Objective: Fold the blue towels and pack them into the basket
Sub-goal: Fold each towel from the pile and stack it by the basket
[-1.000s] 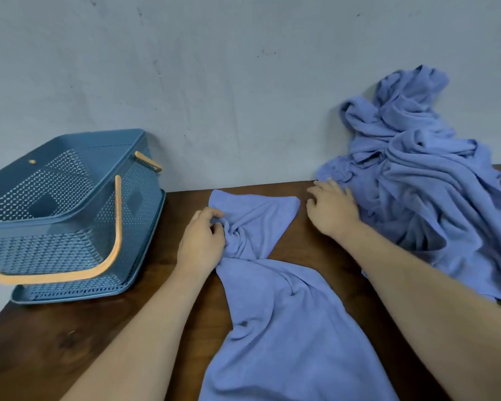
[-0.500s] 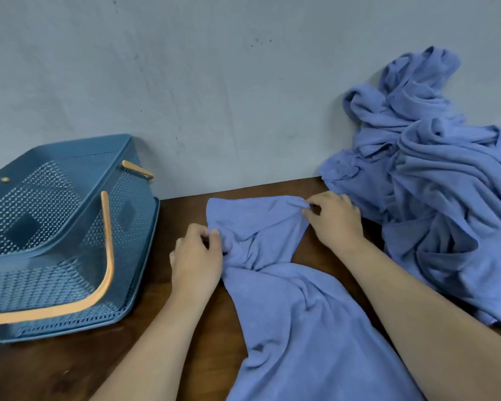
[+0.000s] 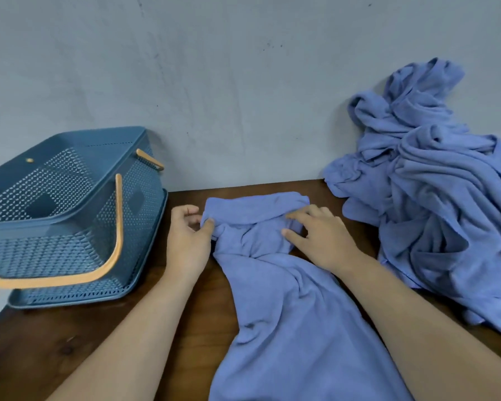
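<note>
A blue towel [image 3: 295,319] lies crumpled lengthwise on the dark wooden table [image 3: 55,348], running from the wall toward me. My left hand [image 3: 187,238] pinches its far left corner between thumb and fingers. My right hand [image 3: 315,235] rests on the bunched far end, index finger and thumb spread over the cloth. A blue perforated basket [image 3: 58,227] with an orange handle [image 3: 110,256] stands at the left, tilted against the wall, its inside showing no towels.
A heap of several more blue towels [image 3: 434,192] is piled against the grey wall [image 3: 214,82] at the right. The basket sits on its lid or tray near the table's left edge.
My right hand has moved left from the towel's far right corner onto the bunched middle. My left hand shifted up to the far left corner. The towel's far end now lies folded over.
</note>
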Motion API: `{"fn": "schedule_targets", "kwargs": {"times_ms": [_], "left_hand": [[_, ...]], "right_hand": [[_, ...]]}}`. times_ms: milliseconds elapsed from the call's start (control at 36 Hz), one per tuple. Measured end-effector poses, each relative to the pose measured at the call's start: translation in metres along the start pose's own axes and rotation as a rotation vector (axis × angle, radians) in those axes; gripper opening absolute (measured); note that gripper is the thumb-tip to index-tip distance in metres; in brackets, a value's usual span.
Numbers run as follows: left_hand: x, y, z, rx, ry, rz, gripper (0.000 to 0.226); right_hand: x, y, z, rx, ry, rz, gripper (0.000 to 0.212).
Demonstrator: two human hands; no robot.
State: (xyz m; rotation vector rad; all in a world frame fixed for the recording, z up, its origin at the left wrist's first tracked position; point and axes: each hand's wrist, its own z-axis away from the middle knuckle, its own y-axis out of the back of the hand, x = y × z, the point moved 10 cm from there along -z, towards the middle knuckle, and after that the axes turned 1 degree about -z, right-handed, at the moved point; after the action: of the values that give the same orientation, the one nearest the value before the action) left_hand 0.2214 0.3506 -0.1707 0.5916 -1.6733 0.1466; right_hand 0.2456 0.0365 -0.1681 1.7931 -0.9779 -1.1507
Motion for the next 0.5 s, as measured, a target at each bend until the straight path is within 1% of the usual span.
{"fn": "schedule_targets", "kwargs": {"times_ms": [56, 111, 194, 278, 333, 389, 444, 500], "left_hand": [[0.000, 0.006, -0.005, 0.049, 0.004, 0.013, 0.028], [-0.001, 0.012, -0.011, 0.098, 0.016, 0.020, 0.026], [-0.002, 0.016, -0.016, 0.117, 0.027, -0.011, 0.028], [-0.003, 0.012, -0.019, 0.073, 0.047, -0.118, 0.034], [0.001, 0.009, -0.022, 0.045, 0.020, -0.199, 0.041], [0.006, 0.005, -0.026, 0.000, -0.018, -0.278, 0.043], [0.006, 0.001, -0.031, -0.065, -0.032, -0.328, 0.034], [0.003, -0.001, -0.036, -0.108, -0.032, -0.341, 0.017]], "right_hand": [[0.002, -0.003, -0.001, -0.039, -0.020, 0.058, 0.062], [0.010, -0.004, -0.003, -0.091, -0.074, 0.040, 0.071], [0.030, -0.007, -0.004, -0.185, -0.145, 0.029, 0.076], [0.039, -0.004, -0.006, -0.220, -0.178, 0.007, 0.067], [0.038, 0.004, -0.008, -0.164, -0.181, -0.011, 0.061], [0.036, 0.015, -0.009, -0.068, -0.168, 0.004, 0.056], [0.034, 0.019, -0.010, -0.006, -0.153, -0.001, 0.047], [0.037, 0.021, -0.012, 0.059, -0.158, -0.049, 0.035]]}}
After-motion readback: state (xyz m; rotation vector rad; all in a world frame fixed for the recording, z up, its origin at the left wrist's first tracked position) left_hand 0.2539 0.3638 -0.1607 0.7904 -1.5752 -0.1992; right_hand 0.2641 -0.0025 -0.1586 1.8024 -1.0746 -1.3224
